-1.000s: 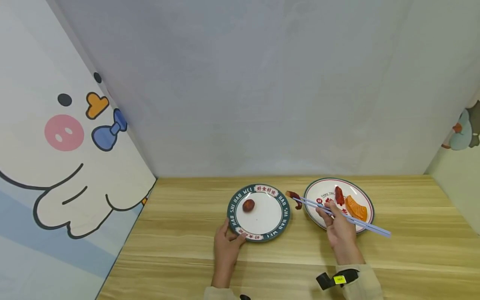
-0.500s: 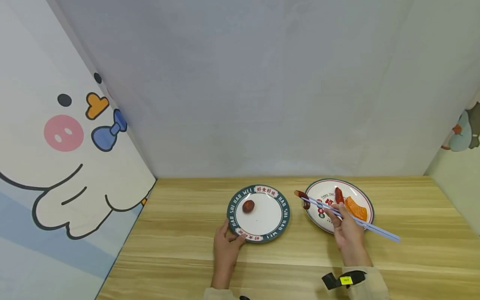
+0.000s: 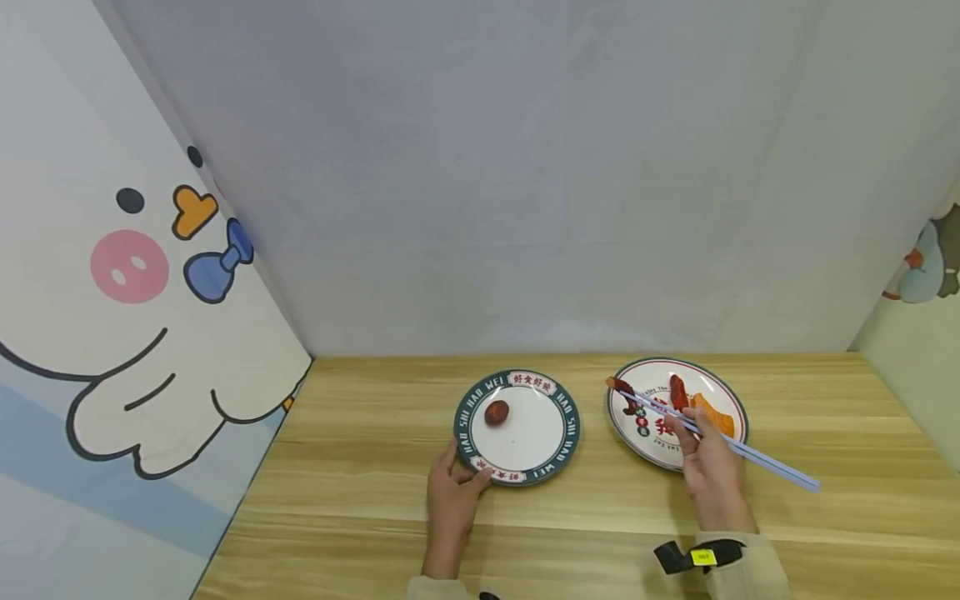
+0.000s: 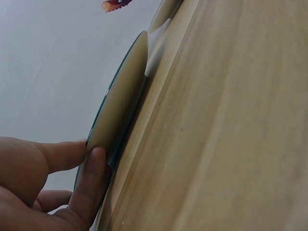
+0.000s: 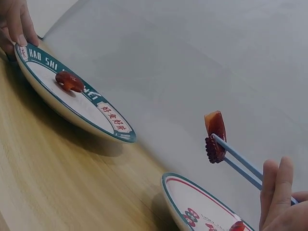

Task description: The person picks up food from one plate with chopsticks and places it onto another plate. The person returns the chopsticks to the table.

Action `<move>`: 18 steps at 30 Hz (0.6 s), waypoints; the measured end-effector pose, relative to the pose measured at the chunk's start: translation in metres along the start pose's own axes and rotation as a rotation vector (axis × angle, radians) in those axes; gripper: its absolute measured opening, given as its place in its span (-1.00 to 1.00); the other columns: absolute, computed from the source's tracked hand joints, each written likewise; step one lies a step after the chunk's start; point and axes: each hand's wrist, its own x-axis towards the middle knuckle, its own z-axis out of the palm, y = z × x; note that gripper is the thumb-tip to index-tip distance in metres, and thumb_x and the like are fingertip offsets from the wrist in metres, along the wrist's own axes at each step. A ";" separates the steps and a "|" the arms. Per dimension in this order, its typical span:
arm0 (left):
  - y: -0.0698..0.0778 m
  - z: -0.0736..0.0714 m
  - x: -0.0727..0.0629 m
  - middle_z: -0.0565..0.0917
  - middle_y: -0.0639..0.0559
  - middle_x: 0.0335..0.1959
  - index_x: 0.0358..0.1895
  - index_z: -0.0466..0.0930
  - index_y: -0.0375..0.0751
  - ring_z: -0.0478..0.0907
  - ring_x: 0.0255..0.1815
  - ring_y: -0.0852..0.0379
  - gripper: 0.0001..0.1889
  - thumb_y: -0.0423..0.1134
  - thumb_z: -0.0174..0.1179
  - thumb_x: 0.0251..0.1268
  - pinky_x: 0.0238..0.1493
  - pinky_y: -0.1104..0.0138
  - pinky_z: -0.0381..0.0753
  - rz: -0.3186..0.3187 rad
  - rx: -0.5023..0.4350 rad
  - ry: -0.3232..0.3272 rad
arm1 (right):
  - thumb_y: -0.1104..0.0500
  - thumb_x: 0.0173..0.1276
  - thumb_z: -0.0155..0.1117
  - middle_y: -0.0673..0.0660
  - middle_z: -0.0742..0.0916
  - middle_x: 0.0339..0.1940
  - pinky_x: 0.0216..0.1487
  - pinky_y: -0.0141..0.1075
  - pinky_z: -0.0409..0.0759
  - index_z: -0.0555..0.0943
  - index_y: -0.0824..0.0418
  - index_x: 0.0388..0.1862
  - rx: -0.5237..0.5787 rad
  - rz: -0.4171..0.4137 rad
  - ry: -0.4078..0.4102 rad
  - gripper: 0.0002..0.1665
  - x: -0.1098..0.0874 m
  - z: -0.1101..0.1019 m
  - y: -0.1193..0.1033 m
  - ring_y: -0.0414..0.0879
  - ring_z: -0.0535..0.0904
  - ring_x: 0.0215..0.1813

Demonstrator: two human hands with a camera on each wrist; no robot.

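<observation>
My right hand [image 3: 714, 471] holds a pair of light blue chopsticks [image 5: 243, 167]. Their tips pinch a dark red octopus tentacle piece [image 5: 216, 137] with suckers and a paler end, raised over the left part of a white plate with a red line [image 3: 637, 446]. On that plate lie a red food piece [image 3: 678, 390] and an orange, pale-striped slice [image 3: 705, 410], partly behind the hand. My left hand [image 3: 452, 498] grips the near left rim of the green-rimmed plate [image 3: 567, 425], thumb on the rim and fingers underneath. A brown mushroom-shaped piece [image 5: 70, 82] sits on that plate.
Both plates stand toward the back of a wooden table [image 3: 360, 467]. Behind it hangs a pale grey backdrop [image 3: 525, 208]. A panel with a cartoon figure [image 3: 127, 267] borders the left side, and a pale green panel [image 3: 915, 358] the right.
My right hand, chopsticks and tentacle piece have moved right, from the space between the plates to over the white plate. My left hand and the green-rimmed plate stay put.
</observation>
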 end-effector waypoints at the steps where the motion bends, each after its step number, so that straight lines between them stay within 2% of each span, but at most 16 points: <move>1: 0.000 0.000 0.000 0.38 -0.50 0.48 0.55 0.25 -0.56 0.62 -0.18 0.07 -0.18 -0.60 0.41 0.21 -0.26 0.37 0.80 0.002 -0.001 -0.002 | 0.32 0.64 0.06 0.10 0.69 -0.24 -0.28 -0.43 0.78 0.71 0.37 -0.37 0.008 -0.003 0.010 -0.62 0.000 0.000 0.000 0.04 0.78 -0.48; 6: -0.002 -0.001 0.000 0.40 -0.48 0.45 0.55 0.26 -0.55 0.62 -0.20 0.09 -0.19 -0.58 0.41 0.22 -0.28 0.39 0.78 0.005 -0.001 -0.002 | 0.34 0.63 0.07 0.15 0.68 -0.28 -0.29 -0.39 0.80 0.66 0.39 -0.32 0.035 -0.026 0.030 -0.69 0.002 0.000 -0.003 0.06 0.77 -0.52; 10: -0.001 -0.001 0.000 0.41 -0.47 0.44 0.55 0.26 -0.54 0.63 -0.18 0.07 -0.19 -0.56 0.42 0.23 -0.28 0.39 0.78 0.000 0.017 0.001 | 0.34 0.64 0.06 0.11 0.68 -0.20 -0.24 -0.40 0.80 0.68 0.42 -0.37 0.025 -0.029 0.063 -0.64 0.005 -0.001 -0.006 0.04 0.77 -0.50; 13: 0.000 0.000 0.000 0.41 -0.46 0.44 0.55 0.27 -0.53 0.64 -0.16 0.04 -0.18 -0.55 0.43 0.23 -0.28 0.38 0.78 -0.002 0.034 0.004 | 0.30 0.66 0.05 0.12 0.71 -0.25 -0.23 -0.42 0.79 0.69 0.43 -0.43 0.012 -0.022 0.067 -0.56 0.006 -0.002 -0.009 0.03 0.77 -0.50; 15: 0.000 0.000 0.000 0.42 -0.46 0.43 0.55 0.27 -0.53 0.65 -0.16 0.04 -0.19 -0.55 0.43 0.23 -0.29 0.39 0.77 -0.002 0.039 0.005 | 0.27 0.66 0.03 0.07 0.74 0.06 -0.22 -0.43 0.78 0.70 0.42 -0.45 -0.002 -0.027 0.074 -0.53 0.006 -0.002 -0.010 0.01 0.78 -0.50; 18: 0.000 0.000 0.000 0.43 -0.45 0.42 0.55 0.27 -0.53 0.64 -0.16 0.04 -0.19 -0.55 0.43 0.23 -0.29 0.39 0.77 -0.002 0.042 0.007 | 0.26 0.66 0.03 -0.04 0.55 0.40 -0.20 -0.44 0.78 0.70 0.42 -0.45 -0.009 -0.044 0.094 -0.52 0.006 -0.002 -0.010 -0.01 0.78 -0.49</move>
